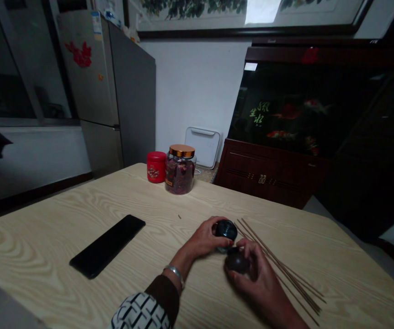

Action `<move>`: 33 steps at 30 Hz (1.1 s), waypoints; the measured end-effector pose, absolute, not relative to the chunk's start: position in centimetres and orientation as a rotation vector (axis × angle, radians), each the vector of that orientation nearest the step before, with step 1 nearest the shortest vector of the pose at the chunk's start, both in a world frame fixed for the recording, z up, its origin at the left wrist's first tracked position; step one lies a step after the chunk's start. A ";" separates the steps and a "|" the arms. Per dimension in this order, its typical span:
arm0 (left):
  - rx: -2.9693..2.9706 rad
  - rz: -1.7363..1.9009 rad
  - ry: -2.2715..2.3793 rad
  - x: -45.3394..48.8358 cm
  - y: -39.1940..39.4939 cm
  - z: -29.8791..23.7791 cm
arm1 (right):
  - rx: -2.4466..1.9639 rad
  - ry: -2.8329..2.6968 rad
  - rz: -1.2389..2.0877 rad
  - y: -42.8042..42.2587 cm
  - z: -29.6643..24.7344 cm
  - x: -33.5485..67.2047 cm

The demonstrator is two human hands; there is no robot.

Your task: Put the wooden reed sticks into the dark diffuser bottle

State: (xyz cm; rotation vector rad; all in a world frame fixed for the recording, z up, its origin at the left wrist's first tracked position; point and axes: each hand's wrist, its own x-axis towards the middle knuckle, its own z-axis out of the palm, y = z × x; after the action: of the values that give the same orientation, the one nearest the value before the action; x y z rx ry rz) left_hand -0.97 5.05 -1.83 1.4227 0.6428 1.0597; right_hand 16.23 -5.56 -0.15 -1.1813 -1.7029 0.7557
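Standing out in green on the far-right fish tank (279,93) are Chinese characters, 生 and 水 among them; the labels on the far glass jar (179,178) and the far-left refrigerator (87,91) are too small to read. The left hand (204,238), a silver bracelet (175,273) at its wrist, reaches in from the near left, thumb and fingers curled round a small black container (226,229), glossy and ridged on top. The right hand (259,269), from the near right, bends its fingers and pinches a dark rounded piece (237,261), smooth and duller, just nearer than the container; whether the two touch is unclear. Both are above the right part of the wooden table (60,224), beside thin brown sticks (288,273) to their right.
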 end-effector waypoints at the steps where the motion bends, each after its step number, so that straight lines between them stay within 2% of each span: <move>1: 1.427 1.052 0.643 -1.0 5.1 -1.9 | -1.213 -1.745 0.728 -5.9 -0.6 15.8; 13: 1.446 1.007 0.652 -0.9 5.3 -1.7 | -1.265 -1.986 0.571 -6.7 -0.6 15.4; 17: 1.421 1.017 0.656 -0.9 5.3 -2.0 | -1.605 -1.842 0.257 -5.4 1.7 19.3; 22: 1.422 1.027 0.625 -0.9 5.5 -2.3 | -2.040 -2.026 0.035 -4.6 2.3 23.4; 33: 1.445 1.027 0.631 -1.1 5.3 -2.0 | -2.143 -2.164 -0.184 -4.3 1.7 22.1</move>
State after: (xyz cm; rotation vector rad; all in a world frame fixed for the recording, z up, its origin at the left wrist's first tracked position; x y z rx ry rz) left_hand -1.08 5.33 -2.04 1.4450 0.6306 1.0266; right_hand 22.07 -4.33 1.69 -2.1429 -2.1640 -0.1844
